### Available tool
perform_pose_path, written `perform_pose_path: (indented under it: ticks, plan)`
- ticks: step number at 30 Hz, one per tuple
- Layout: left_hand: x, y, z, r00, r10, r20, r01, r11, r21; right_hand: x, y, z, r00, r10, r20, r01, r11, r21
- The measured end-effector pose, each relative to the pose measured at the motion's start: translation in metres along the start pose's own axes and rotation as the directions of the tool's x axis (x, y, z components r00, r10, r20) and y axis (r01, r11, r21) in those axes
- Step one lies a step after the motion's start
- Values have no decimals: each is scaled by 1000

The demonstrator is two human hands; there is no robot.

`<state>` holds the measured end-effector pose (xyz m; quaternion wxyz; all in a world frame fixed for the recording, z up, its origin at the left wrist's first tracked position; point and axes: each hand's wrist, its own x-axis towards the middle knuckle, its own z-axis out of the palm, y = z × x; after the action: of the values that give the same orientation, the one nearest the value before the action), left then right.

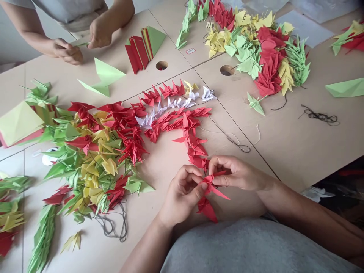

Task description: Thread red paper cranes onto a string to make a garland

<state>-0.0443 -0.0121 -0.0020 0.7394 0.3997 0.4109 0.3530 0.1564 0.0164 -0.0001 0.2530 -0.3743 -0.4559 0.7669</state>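
My left hand (pixel 182 195) and my right hand (pixel 237 172) meet at the near table edge, both pinched on a red paper crane (pixel 213 182). Another red crane (pixel 207 209) hangs just below it. The held crane is the near end of a string of red cranes (pixel 193 142) that curves away across the table to red and white cranes (pixel 170 104) farther back. A thin dark thread (pixel 233 139) trails off to the right of the string.
A big heap of green, yellow and red cranes (pixel 93 151) lies to the left, another heap (pixel 261 49) at the back right. Across the table another person's hands (pixel 82 41) fold green paper beside stacked red and green sheets (pixel 143 47). Two cable holes (pixel 226 70) pierce the tabletop.
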Motion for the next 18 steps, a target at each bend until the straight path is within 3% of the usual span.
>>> perform_pose_path:
  ticks: [4,6,8,10,13,18]
  plan:
    - [0,-1,-5,991,111,-75,-101,988,116,1,3,-5,994,-62,-89,75,984,159]
    - [0,0,-9,985,147,-93,-117,955,273,3,3,-8,978,-87,-187,138,951,277]
    - [1,2,-12,984,174,-39,-134,867,479,4,3,-10,953,-90,-291,188,926,329]
    - [2,5,-14,978,189,90,-200,725,659,4,2,-10,922,-96,-375,216,932,292]
    - [4,10,-13,944,152,294,-328,550,768,3,4,-6,872,-172,-459,259,956,135]
    - [4,15,-9,914,41,405,-377,460,804,1,12,-1,754,-377,-538,378,919,-113]
